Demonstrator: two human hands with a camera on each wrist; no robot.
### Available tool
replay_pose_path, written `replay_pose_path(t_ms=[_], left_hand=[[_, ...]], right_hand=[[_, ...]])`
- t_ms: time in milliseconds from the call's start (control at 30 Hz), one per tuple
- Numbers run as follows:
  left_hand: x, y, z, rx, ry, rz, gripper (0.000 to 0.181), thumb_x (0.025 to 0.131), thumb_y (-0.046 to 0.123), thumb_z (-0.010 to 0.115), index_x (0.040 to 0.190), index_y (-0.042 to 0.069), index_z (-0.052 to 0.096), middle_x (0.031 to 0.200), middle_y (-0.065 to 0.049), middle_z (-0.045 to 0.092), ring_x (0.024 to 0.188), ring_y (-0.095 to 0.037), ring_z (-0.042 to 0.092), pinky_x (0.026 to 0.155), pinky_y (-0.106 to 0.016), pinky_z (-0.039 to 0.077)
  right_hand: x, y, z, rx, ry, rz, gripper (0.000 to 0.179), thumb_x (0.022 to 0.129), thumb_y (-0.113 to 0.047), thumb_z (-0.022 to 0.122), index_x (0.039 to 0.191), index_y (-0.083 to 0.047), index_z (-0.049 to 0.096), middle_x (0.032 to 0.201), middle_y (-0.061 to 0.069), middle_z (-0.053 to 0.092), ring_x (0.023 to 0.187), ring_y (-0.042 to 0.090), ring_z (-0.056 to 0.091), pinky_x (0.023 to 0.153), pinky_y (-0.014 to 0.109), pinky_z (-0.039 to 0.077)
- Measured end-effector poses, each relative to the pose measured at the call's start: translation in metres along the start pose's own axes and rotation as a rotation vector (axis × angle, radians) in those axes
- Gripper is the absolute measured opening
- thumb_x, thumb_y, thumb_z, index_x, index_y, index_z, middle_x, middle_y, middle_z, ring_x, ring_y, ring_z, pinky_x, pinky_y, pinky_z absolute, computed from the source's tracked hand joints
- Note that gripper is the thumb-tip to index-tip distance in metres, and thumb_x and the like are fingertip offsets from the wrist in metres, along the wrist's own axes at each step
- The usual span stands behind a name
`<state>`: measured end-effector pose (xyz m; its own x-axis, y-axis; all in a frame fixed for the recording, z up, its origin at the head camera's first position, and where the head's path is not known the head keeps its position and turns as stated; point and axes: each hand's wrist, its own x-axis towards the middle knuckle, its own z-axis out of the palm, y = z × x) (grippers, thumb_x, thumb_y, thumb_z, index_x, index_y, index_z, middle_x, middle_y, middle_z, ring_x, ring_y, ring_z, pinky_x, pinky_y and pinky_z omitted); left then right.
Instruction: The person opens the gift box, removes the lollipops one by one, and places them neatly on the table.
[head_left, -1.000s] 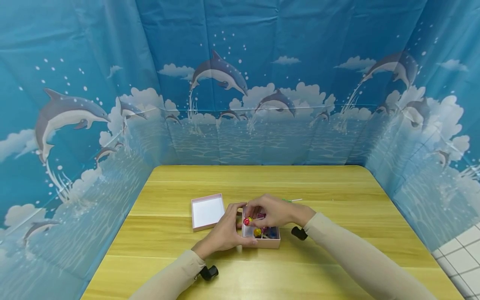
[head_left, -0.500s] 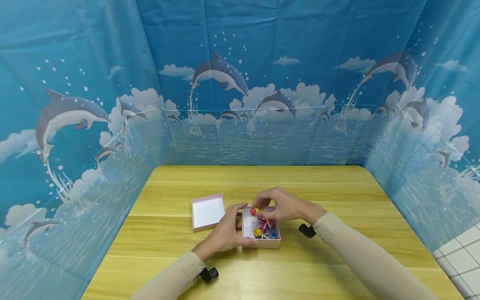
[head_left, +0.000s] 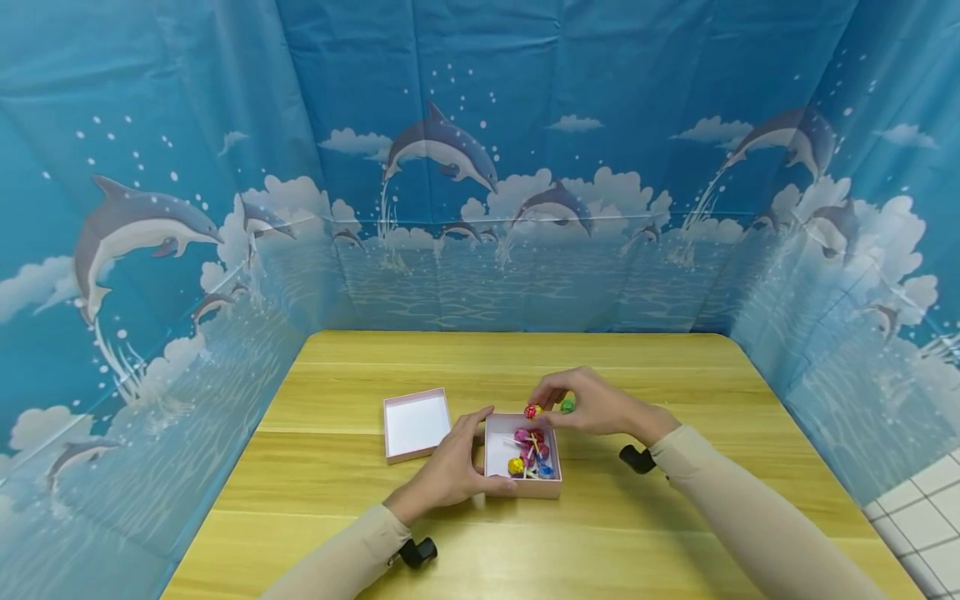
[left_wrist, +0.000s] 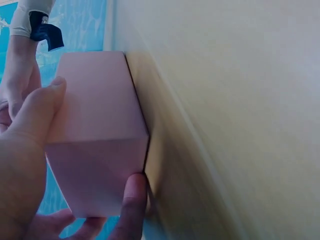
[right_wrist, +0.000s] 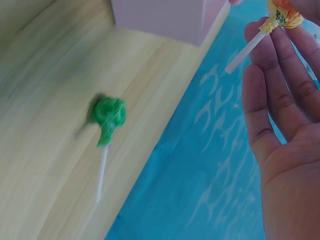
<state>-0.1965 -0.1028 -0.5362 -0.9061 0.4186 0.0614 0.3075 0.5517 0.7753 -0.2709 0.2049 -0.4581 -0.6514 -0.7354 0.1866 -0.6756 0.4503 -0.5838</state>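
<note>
My left hand [head_left: 448, 468] holds a small pink box [head_left: 534, 489] from its left side, thumb at the near wall and fingers round the left and far sides. In the left wrist view, the thumb and fingertips press on the pink box walls [left_wrist: 100, 100]. Inside lie several lollipops [head_left: 529, 442] in pink, red, yellow and blue wrappers. My right hand [head_left: 597, 406] pinches a red and yellow lollipop [head_left: 532, 411] over the box's far edge. Its white stick [right_wrist: 245, 52] shows in the right wrist view.
A green lollipop [right_wrist: 109, 112] lies on the wooden table [head_left: 337, 500] beyond the box, partly behind my right hand in the head view. To the left of the box is a square box lid [head_left: 417, 425], white inside up. A dolphin-print curtain [head_left: 480, 275] surrounds the table.
My right hand has moved away and to the right with the red and yellow lollipop, from inside the box to its far edge. The left hand stays on the box.
</note>
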Motion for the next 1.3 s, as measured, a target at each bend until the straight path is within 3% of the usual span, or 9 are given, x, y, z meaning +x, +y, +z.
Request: replay_pose_path(t_ms=[233,500,833,1033,1200,1300], left_hand=[[-0.002,0.0,0.002,-0.123,-0.003,-0.01,0.123,0.089,0.046,0.105,0.18,0.012,0.03,0.18,-0.021,0.046,0.154,-0.039,0.066,0.119,-0.054,0.063],[-0.003,-0.001,0.003,-0.112,0.007,-0.035,0.103,0.088,0.046,0.106,0.164,0.015,0.044,0.166,-0.019,0.06,0.155,-0.038,0.065,0.119,-0.055,0.061],[-0.004,0.0,0.003,-0.081,0.019,-0.038,0.112,0.086,0.051,0.105,0.171,0.014,0.041,0.165,-0.019,0.06,0.152,-0.036,0.066,0.122,-0.058,0.059],[-0.003,-0.003,0.003,-0.082,0.01,-0.027,0.13,0.087,0.051,0.105,0.185,0.017,0.026,0.183,-0.017,0.045,0.155,-0.037,0.064,0.124,-0.058,0.058],[-0.003,-0.003,0.002,-0.01,0.012,0.02,0.135,0.088,0.059,0.102,0.188,0.015,0.023,0.184,-0.022,0.041,0.161,-0.044,0.055,0.132,-0.069,0.048],[-0.004,-0.003,0.001,0.028,0.016,0.057,0.134,0.088,0.064,0.099,0.187,0.013,0.024,0.181,-0.026,0.043,0.16,-0.048,0.054,0.13,-0.072,0.049]], right_hand=[[-0.014,0.013,-0.007,-0.011,0.033,0.028,0.018,0.11,-0.021,0.085,0.126,-0.027,0.085,0.114,-0.015,0.086,0.103,0.003,0.079,0.099,0.052,0.07],[-0.025,0.026,-0.013,-0.017,0.054,0.065,0.017,0.11,-0.023,0.085,0.126,-0.027,0.084,0.115,-0.015,0.087,0.1,0.003,0.08,0.098,0.054,0.069],[-0.035,0.039,-0.015,-0.046,0.063,0.13,0.016,0.109,-0.022,0.086,0.124,-0.026,0.085,0.113,-0.016,0.086,0.099,0.002,0.078,0.098,0.048,0.07],[-0.041,0.049,-0.014,-0.054,0.071,0.166,0.014,0.107,-0.021,0.088,0.121,-0.024,0.086,0.107,-0.015,0.085,0.096,0.001,0.078,0.096,0.048,0.07],[-0.045,0.055,-0.013,-0.062,0.08,0.19,0.012,0.107,-0.02,0.088,0.119,-0.021,0.086,0.104,-0.012,0.085,0.095,0.003,0.077,0.094,0.043,0.07],[-0.047,0.059,-0.013,-0.068,0.077,0.206,0.012,0.107,-0.019,0.088,0.119,-0.018,0.086,0.105,-0.011,0.085,0.095,0.004,0.077,0.093,0.042,0.07]])
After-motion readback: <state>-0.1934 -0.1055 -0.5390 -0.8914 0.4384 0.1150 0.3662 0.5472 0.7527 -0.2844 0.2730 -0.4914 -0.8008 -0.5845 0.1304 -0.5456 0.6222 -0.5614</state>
